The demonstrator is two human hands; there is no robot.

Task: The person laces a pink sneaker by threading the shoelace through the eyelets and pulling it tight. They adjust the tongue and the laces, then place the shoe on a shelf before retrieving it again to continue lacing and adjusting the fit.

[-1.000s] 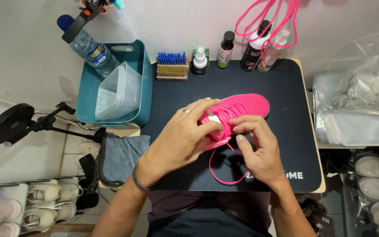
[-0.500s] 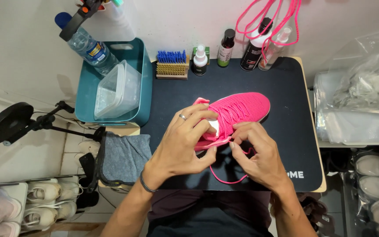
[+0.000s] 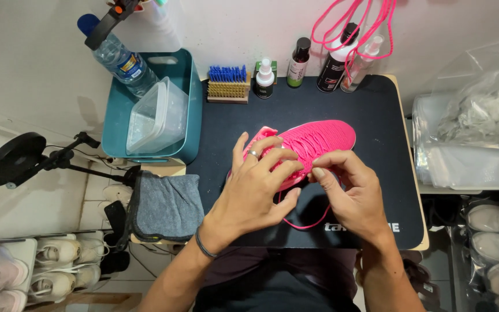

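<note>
Left hand [image 3: 258,185]: fingers curled, gripping the pink shoe [image 3: 313,141].
Right hand [image 3: 350,193]: pinching the pink lace [image 3: 307,224].

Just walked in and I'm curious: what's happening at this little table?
A person is working on a pink sneaker lying on a black mat. The left hand rests over the shoe's opening, while the right hand pinches a pink lace that loops onto the mat. Brushes and bottles stand along the back edge.

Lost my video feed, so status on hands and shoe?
Left hand on pink shoe. Right hand pinching pink lace. Shoe flat on black mat, nothing blocking.
</note>
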